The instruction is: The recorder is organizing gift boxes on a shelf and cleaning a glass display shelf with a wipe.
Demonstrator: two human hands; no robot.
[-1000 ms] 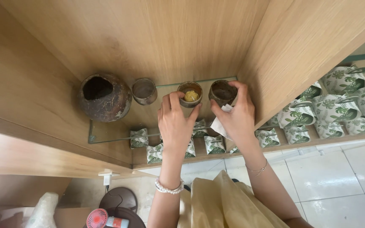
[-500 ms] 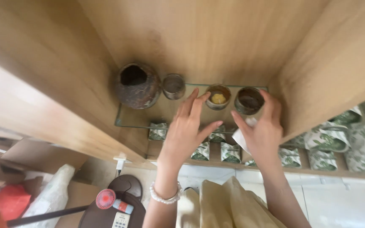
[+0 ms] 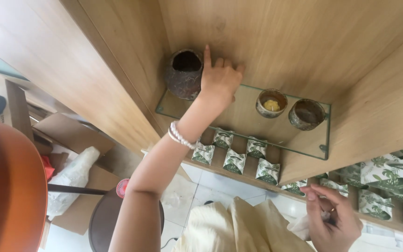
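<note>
Fingers point(image 3: 207, 53) of left hand point(image 3: 220, 79): index straight, tip on the wood back panel; the others curled down over the glass shelf point(image 3: 243, 114), just right of the big dark pot point(image 3: 184, 74), heel of hand abt touching it. Whether sth sits under the palm is hidden, so can't tell if the hand holds anything. Bead bracelet point(image 3: 181, 136) on that wrist, arm coming up from near-left.

Right hand point(image 3: 332, 219) low at near right, well apart from the shelf, fingers pinched narrow on a white cloth point(image 3: 302, 227).

Progress, as a guess: shelf looks mostly arranged. Big pot at far left, pot w/ yellow filling point(image 3: 271, 102) and a darker small pot point(image 3: 307, 113) side by side at right, both upright and not touching. Only the spot under the left hand looks unsettled.

Around: leaf-print packets point(image 3: 234, 161) in rows on the ledge below the glass, more of them point(image 3: 388, 175) to the right. Near left: round stool point(image 3: 100, 221), white plastic bag point(image 3: 73, 175), cardboard, big orange blur at the edge.

In the way: big pot crowds the left hand, back panel close behind, the two small pots within a sideways sweep.
</note>
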